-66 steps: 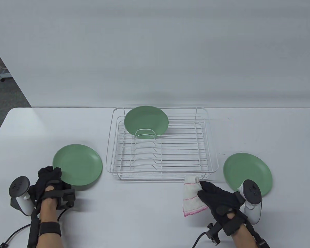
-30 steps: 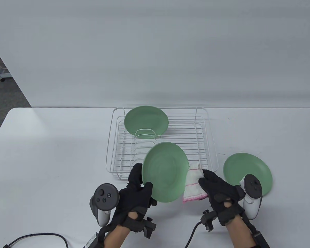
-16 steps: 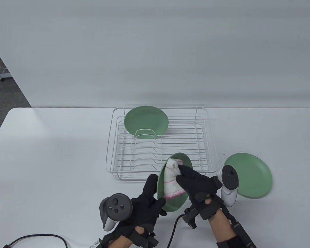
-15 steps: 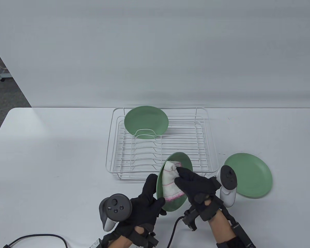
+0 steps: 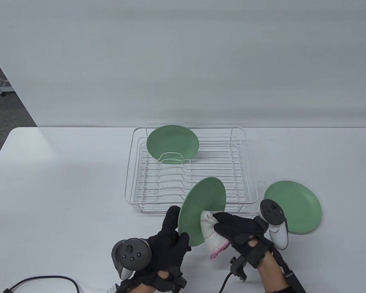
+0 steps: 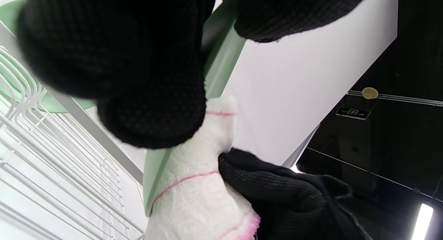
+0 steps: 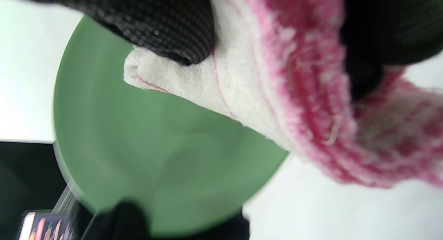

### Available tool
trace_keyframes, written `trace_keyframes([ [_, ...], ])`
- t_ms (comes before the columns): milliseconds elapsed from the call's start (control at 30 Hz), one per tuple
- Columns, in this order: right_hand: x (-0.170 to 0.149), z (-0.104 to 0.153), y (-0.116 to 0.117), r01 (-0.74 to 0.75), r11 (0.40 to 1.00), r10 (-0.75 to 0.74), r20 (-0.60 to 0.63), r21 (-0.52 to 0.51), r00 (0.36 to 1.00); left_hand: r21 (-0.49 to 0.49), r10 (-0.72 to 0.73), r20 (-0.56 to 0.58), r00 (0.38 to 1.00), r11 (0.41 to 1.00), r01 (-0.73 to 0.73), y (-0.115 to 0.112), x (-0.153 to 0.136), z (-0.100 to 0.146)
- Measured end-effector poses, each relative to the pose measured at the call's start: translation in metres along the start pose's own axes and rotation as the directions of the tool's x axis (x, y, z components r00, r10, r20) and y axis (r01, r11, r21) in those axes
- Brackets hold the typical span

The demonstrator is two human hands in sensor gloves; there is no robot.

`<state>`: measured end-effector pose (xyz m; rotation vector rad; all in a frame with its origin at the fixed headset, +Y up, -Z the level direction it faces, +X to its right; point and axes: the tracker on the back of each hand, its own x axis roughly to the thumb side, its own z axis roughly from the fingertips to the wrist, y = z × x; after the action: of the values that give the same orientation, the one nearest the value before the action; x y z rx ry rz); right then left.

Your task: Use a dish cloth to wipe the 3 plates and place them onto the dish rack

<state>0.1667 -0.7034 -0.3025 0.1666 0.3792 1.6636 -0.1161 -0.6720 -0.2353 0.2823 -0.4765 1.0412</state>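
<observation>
My left hand (image 5: 177, 227) grips a green plate (image 5: 201, 207) by its lower rim and holds it on edge, tilted, above the table in front of the dish rack (image 5: 247, 171). My right hand (image 5: 221, 221) pinches a white dish cloth with pink trim (image 5: 212, 238) and presses it against the plate's right-hand face. The right wrist view shows the cloth (image 7: 277, 105) lying on the plate (image 7: 155, 157). A second green plate (image 5: 172, 145) stands in the rack's back left slot. A third plate (image 5: 299, 203) lies flat on the table at the right.
The white wire rack has several free slots in front of the standing plate. A black cable (image 5: 45, 279) runs along the table's front left edge. In the left wrist view the rack's wires (image 6: 52, 163) lie just beside the held plate's edge (image 6: 221, 60).
My left hand lifted the plate from the table's left and brought it to the centre. Since half a second ago the plate has turned and the cloth has slid down toward its lower right rim.
</observation>
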Motion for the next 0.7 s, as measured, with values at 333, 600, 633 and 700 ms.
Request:
trace_keyframes([
  [333,-0.004,0.009,-0.025,0.174,0.945,-0.121,0.198,-0.278,0.973,-0.139,-0.040,0.050,0.998,0.989,0.046,-0.019,0.001,0.001],
  [600,0.017,0.014,-0.008,0.242,0.967,-0.188,0.423,-0.078,0.886,-0.224,-0.039,0.075,0.996,0.973,0.055,-0.028,0.003,0.001],
  [633,0.020,0.014,-0.003,0.246,0.968,-0.203,0.437,-0.042,0.876,-0.222,-0.049,0.068,0.996,0.973,0.063,-0.029,0.003,0.002],
  [700,0.023,0.014,0.004,0.235,0.972,-0.214,0.452,0.010,0.866,-0.214,-0.051,0.065,0.997,0.975,0.064,-0.029,0.003,0.002],
])
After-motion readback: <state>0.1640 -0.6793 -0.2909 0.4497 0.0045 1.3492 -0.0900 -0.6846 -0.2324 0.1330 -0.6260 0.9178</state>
